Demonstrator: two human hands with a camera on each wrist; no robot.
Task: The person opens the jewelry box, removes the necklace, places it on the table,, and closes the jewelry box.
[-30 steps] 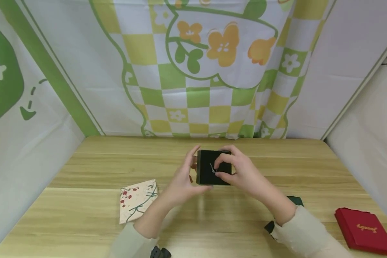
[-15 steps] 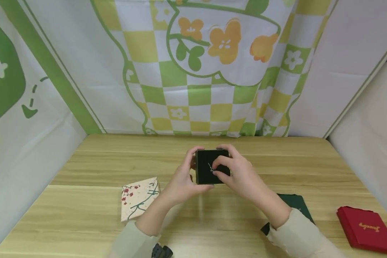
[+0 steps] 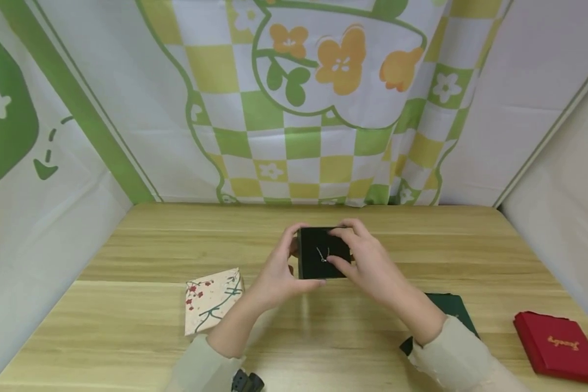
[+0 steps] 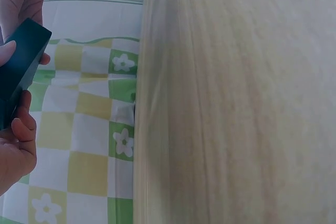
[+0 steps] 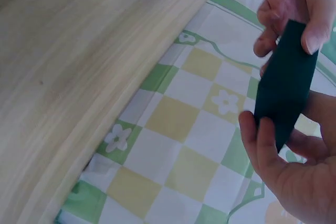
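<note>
A dark jewelry box (image 3: 313,239) with a black padded inside faces up between both hands, over the far middle of the table. On the padding lies a thin silver necklace (image 3: 323,259) with a small pendant. My left hand (image 3: 276,277) grips the box's left side, thumb along the near edge and fingers at the back. My right hand (image 3: 365,258) holds the right side; its thumb tip touches the padding right beside the necklace, with the index finger apart near the far edge. In the right wrist view the box's dark green side (image 5: 286,77) shows with fingers curled round it.
A cream floral pouch (image 3: 210,302) lies at the left of the wooden table (image 3: 142,245). Partly behind the right forearm is a green box (image 3: 453,307); a red box (image 3: 558,345) with gold lettering lies far right. A checked curtain (image 3: 304,141) hangs behind the table.
My right thumb and index finger, close together over the necklace before, have spread apart. More of the necklace shows now. The left hand and the box have stayed almost in place.
</note>
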